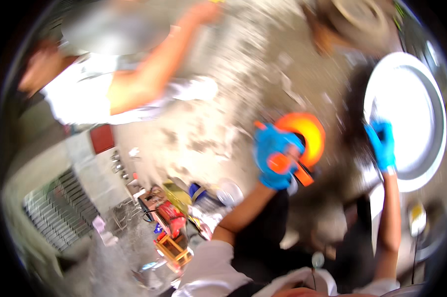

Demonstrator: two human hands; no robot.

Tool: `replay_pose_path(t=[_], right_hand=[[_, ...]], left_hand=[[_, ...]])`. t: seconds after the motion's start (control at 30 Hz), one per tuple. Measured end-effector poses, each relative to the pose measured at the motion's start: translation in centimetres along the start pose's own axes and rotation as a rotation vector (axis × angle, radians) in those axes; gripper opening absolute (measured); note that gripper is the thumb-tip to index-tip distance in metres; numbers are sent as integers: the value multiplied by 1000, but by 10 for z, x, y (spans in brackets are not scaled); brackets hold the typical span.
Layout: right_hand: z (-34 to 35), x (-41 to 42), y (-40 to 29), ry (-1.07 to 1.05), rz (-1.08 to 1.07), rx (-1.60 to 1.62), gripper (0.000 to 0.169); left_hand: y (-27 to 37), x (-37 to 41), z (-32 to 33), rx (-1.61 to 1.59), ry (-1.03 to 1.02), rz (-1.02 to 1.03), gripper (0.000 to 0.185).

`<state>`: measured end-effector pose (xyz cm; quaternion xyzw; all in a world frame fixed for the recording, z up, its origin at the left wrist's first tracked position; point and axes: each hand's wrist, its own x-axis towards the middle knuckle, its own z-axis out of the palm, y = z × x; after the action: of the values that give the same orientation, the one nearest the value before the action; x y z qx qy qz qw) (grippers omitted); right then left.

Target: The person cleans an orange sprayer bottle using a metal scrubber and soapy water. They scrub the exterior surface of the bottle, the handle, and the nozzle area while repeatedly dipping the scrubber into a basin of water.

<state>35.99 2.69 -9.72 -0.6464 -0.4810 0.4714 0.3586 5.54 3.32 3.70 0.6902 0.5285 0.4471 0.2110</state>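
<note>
My left hand, in a blue glove, is closed around an orange-handled object whose exact kind is lost in the blur. Just beyond its knuckles is a round orange plastic thing with a bright yellow inner side; whether the two are one piece I cannot tell. At the near-left rim of a large white basin, my right hand, also gloved in blue, overlaps the edge with fingers bent. Blur hides whether those fingers grip the rim.
Another person in a white top reaches across at upper left. A rounded brown object is at upper right. Lower left holds clutter, including a wooden frame and red packaging, near a barred window. The stained floor is pale.
</note>
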Motion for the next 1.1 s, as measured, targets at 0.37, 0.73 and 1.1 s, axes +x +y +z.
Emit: replay_pose_path(t=[0.37, 0.73, 1.1], right_hand=[[-53, 10, 202, -28, 166, -418, 57], [-18, -3, -37, -378, -258, -75, 25], [80, -9, -105, -623, -618, 105, 11]], left_hand=[[9, -7, -10, 128, 112, 52, 15], [9, -19, -11, -8, 26, -230, 6], [2, -6, 3, -119, 19, -82, 13]])
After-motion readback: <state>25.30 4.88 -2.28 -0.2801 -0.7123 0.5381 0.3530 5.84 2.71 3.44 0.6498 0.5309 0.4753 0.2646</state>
